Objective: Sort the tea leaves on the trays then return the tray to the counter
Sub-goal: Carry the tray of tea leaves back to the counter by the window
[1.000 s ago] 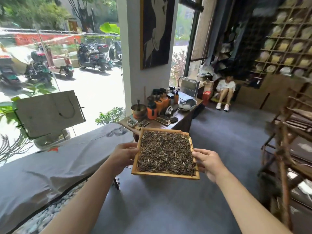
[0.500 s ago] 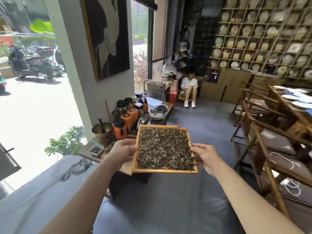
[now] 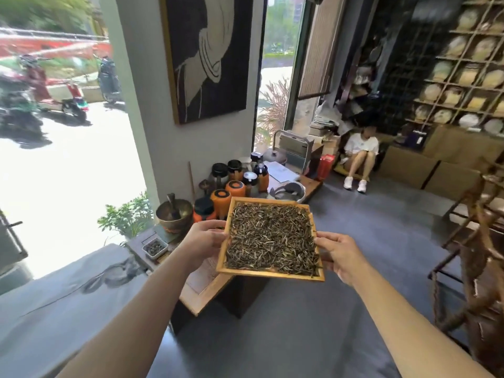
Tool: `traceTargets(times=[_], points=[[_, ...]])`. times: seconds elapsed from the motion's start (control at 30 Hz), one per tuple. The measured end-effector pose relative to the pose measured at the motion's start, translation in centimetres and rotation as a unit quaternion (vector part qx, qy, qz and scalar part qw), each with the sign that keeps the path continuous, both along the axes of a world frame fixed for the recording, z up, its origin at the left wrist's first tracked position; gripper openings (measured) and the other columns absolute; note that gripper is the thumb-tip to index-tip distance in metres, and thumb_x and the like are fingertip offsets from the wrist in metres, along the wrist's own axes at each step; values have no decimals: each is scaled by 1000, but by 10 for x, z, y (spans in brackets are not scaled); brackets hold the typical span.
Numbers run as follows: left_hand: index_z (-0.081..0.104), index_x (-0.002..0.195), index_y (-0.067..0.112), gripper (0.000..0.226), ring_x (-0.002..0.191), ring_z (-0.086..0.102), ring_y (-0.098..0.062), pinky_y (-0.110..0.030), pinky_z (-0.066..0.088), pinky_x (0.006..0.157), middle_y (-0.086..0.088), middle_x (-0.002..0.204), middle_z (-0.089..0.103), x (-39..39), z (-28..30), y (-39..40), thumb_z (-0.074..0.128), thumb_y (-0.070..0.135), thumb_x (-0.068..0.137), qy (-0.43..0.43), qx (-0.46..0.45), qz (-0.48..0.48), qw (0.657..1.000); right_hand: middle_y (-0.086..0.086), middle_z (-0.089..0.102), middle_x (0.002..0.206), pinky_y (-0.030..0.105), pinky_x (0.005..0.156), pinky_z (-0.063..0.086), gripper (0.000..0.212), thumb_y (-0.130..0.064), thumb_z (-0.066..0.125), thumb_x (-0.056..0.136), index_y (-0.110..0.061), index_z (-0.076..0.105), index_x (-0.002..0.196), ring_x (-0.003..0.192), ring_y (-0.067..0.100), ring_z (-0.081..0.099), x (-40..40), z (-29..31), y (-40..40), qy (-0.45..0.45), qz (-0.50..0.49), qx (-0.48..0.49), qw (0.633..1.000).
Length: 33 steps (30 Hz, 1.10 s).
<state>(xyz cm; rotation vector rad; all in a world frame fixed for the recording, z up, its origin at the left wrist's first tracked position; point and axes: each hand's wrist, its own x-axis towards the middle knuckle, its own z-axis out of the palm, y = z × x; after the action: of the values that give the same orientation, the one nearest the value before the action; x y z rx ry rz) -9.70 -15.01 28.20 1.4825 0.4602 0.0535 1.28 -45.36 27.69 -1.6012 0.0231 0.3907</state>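
Hands: left [image 3: 203, 242] and right [image 3: 336, 253] each clasp 1 side of tray [image 3: 268, 273], carried in air above desk [image 3: 199, 296] edge. Leaves [image 3: 272, 241] loose, heaped. Risk: tilt or jolt spills them; jars [image 3: 227, 200] near, bump possible.

— How many trays between the hands?
— One tray [image 3: 268, 274], one heap of tea leaves [image 3: 272, 237]; two hands, left hand [image 3: 203, 241], right hand [image 3: 339, 253].
— Beyond the left hand?
— One bronze bowl [image 3: 174, 216], one small dish [image 3: 155, 247], three orange jars [image 3: 225, 201] — others behind are too crowded to count.
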Motion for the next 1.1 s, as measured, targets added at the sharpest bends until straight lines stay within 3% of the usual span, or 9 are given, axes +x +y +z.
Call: traceTargets(times=[0.17,0.27,0.47,0.6,0.7,0.8,1.03,1.1], points=[[70,115,3,29,86,76,-29,-39,63,71,-18,101,76,34,-7,9,70,1,86,7,-4,52,999,6,73,68,33,48,56,17,-1,58,93,-7,72,98,56,20,69,73,-1,27,3,69,-15,998],[70,116,3,31,95,74,-37,-47,62,79,-22,108,74,49,-15,26,71,1,85,9,-18,82,996,9,74,73,32,48,55,16,-1,59,92,-7,72,99,58,23,70,110,-9,56,14,101,-15,995],[67,117,3,34,75,75,-29,-37,61,62,-17,93,77,60,-37,74,66,-7,85,7,-36,163,986,-2,69,58,31,49,55,16,-3,59,93,-10,71,100,50,12,66,166,-32,136,20,162,-39,986],[63,121,-2,38,88,69,-39,-56,59,81,-30,111,70,56,-46,98,63,-12,85,7,-40,219,975,2,72,62,27,44,52,18,1,58,92,-8,72,99,51,14,68,183,-41,186,16,208,-41,977],[61,122,-3,39,88,68,-38,-47,62,71,-34,117,65,49,-52,108,62,-15,84,14,-47,273,961,5,75,68,27,47,54,18,3,58,91,-8,71,98,57,17,71,190,-48,219,15,247,-48,968],[62,120,-2,39,80,68,-32,-34,61,58,-31,109,65,42,-63,113,63,-15,83,19,-54,320,946,9,77,79,32,56,58,19,3,57,92,-9,71,98,70,22,74,197,-62,248,18,292,-57,955],[56,127,-3,48,85,66,-35,-36,61,67,-38,116,60,45,-110,105,60,-19,83,46,-64,410,909,12,77,91,37,67,59,21,-1,57,93,-11,69,105,83,26,74,227,-106,294,26,389,-95,916],[57,126,-2,46,86,65,-35,-39,58,72,-40,118,60,48,-125,98,59,-19,84,58,-74,440,893,8,77,84,29,58,57,19,1,59,92,-11,70,102,73,19,74,233,-123,301,30,407,-102,907]])
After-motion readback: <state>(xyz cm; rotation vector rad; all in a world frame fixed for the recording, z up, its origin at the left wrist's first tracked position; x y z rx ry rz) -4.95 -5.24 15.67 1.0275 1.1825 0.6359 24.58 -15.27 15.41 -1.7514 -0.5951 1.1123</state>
